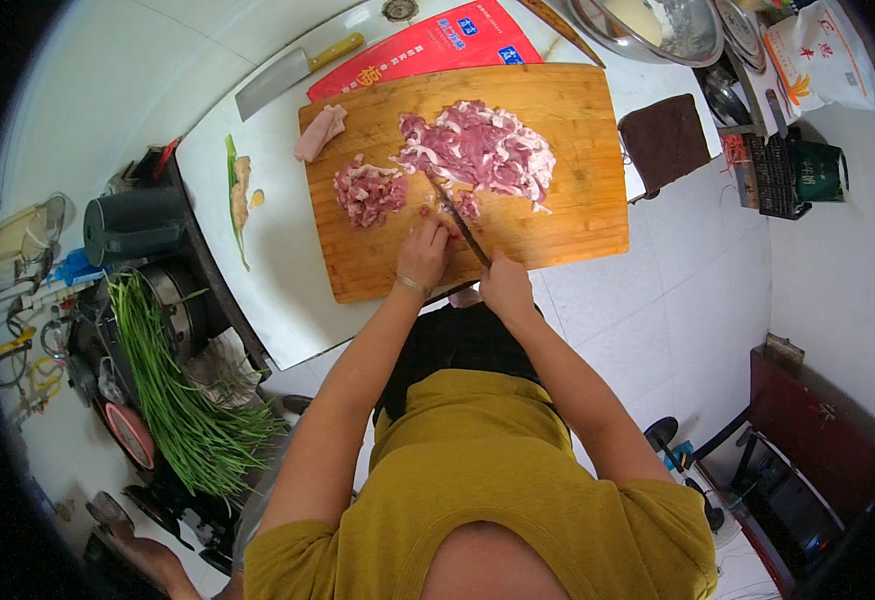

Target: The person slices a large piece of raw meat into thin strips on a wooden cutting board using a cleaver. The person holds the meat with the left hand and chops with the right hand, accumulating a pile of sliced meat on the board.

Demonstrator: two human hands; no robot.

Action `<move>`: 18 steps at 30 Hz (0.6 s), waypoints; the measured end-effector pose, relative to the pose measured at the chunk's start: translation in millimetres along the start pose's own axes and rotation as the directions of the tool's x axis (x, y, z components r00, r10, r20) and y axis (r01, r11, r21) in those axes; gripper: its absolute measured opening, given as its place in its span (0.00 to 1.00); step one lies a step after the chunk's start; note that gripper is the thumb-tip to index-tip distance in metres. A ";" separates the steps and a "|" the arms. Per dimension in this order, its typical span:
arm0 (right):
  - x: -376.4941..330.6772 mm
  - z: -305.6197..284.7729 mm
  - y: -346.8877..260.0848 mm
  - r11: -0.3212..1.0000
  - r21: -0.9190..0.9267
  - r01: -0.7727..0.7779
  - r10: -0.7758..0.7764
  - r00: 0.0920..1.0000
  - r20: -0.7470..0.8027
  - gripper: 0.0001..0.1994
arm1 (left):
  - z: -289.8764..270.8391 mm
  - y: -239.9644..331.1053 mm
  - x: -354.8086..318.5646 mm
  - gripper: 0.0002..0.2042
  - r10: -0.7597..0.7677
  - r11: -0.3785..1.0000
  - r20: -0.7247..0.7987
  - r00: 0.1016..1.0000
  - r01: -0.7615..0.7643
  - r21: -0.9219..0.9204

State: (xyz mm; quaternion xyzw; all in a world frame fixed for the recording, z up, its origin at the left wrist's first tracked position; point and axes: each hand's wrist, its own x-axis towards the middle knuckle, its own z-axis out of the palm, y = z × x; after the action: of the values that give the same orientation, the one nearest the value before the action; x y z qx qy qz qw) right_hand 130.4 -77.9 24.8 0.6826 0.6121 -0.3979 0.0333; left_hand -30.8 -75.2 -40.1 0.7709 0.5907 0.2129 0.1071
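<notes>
While the right hand (506, 288) is wrapped round the knife (464, 228), dicing seems in hand | left hand (423, 256): fingers bunched beside meat bits (466, 205), hold unclear | sliced meat (477, 148): toward far edge of cutting board (579, 212); diced pile (369, 192): by left edge | next probably calls for tucked fingertips

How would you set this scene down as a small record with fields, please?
Right hand: gripping a knife
Left hand: curled beside the blade
Surface: wooden cutting board on a white table
Meat on board: large sliced pile; smaller chopped pile to its left
Beyond board: red sheet; cleaver with yellow handle
Lower left: bunch of long green stalks
</notes>
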 end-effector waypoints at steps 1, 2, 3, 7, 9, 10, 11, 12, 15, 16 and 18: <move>5.0 6.1 1.0 1.000 -0.020 0.007 -0.007 1.000 0.006 0.09 | -1.0 -0.8 1.5 0.09 0.017 1.000 0.018 1.000 -0.017 0.014; 10.5 11.5 1.5 0.999 -0.040 0.015 -0.015 1.000 0.012 0.09 | -0.2 -1.9 2.5 0.08 0.049 0.999 -0.010 0.999 -0.048 0.024; 16.5 15.4 1.4 0.999 -0.037 0.031 -0.030 0.999 0.019 0.09 | 1.5 -2.5 3.3 0.07 0.081 0.996 -0.037 0.996 -0.080 0.033; 38.1 10.6 -12.0 0.997 -0.049 0.056 -0.056 0.998 0.005 0.12 | 10.3 -5.1 1.4 0.07 0.099 0.994 -0.020 0.995 -0.098 0.040; 37.3 6.8 -13.4 0.996 -0.071 0.052 -0.052 0.999 0.006 0.12 | 14.4 -6.7 2.4 0.07 0.079 0.996 0.015 0.997 -0.080 0.046; 32.5 5.8 -9.5 0.995 -0.085 0.051 -0.050 0.999 0.020 0.13 | 15.4 -7.3 3.3 0.07 0.069 0.996 0.031 0.997 -0.070 0.049; 27.1 5.0 -5.5 0.994 -0.098 0.051 -0.048 0.998 0.035 0.13 | 15.5 -6.6 2.2 0.08 0.055 0.997 0.058 0.997 -0.058 0.052; 21.1 3.9 -1.3 0.993 -0.112 0.028 -0.025 0.999 0.033 0.13 | 14.2 -4.7 1.6 0.09 0.040 0.997 0.083 0.996 -0.045 0.058; 12.5 -0.9 2.5 0.988 -0.153 0.016 -0.007 0.998 0.063 0.12 | 15.9 -4.9 4.3 0.08 0.065 0.995 0.031 0.997 -0.067 0.072; 17.0 -4.6 -2.9 0.985 -0.163 0.049 -0.034 0.995 0.095 0.11 | 17.6 -4.6 4.6 0.07 0.085 0.994 -0.005 0.996 -0.084 0.076; 30.2 -5.2 -14.3 0.983 -0.161 0.088 -0.072 0.992 0.101 0.10 | 20.7 -6.1 4.2 0.07 0.110 0.993 0.002 0.994 -0.110 0.046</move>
State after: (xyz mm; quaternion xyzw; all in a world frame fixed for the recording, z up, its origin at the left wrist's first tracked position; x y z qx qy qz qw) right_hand 118.8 -47.2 17.1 0.6326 0.6677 -0.3788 0.1027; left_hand -25.8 -67.7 -60.1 0.8046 0.5520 0.2050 0.0773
